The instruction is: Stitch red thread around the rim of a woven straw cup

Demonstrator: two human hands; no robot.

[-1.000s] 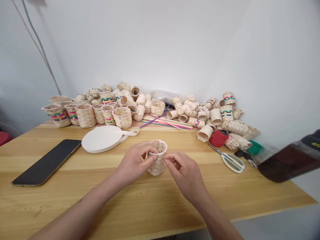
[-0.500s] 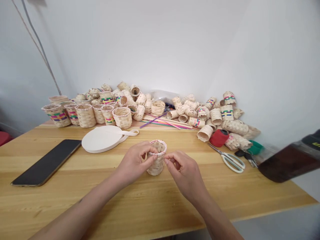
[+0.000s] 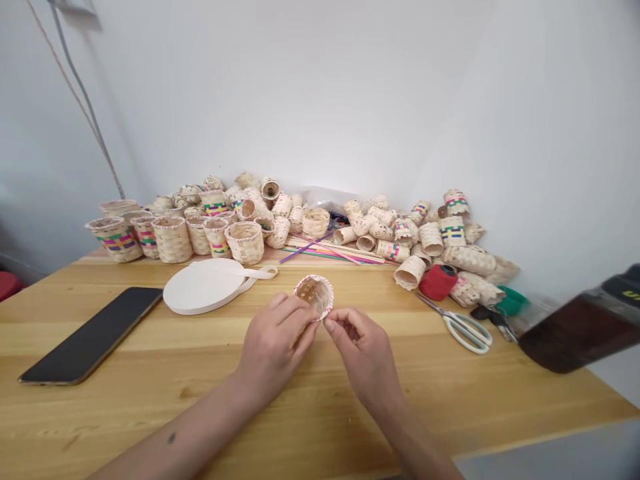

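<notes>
Two hands around one small woven basket point(image 3: 315, 295), the basket tilted with its open mouth toward the camera, its pink-and-white bound rim in full view and its lower end hidden behind the left hand point(image 3: 274, 348). Left fingers point(image 3: 295, 315) closed together across the outer wall, cupping the basket from below. Right hand point(image 3: 363, 355) beside it, with fingertips point(image 3: 331, 323) pressed together in a pinch on the near rim. Nothing between the hands and the basket.

Just left of the hands, a flat coil of white strap point(image 3: 204, 287) on the pale wooden table point(image 3: 350, 427), its loose end curling right; farther left, a black smartphone point(image 3: 90, 337) lying flat. To the right, white-handled scissors point(image 3: 465, 331) and a red thread spool point(image 3: 438, 282). Behind, well apart from the hands, a long heap of finished and unfinished woven baskets point(image 3: 360, 227), some with colored bands, some upright, many on their sides, with a bundle of colored strips point(image 3: 330, 251) at its foot. At the far right edge, a dark blurred bottle point(image 3: 570, 337) partly blocking the view of the table corner.
</notes>
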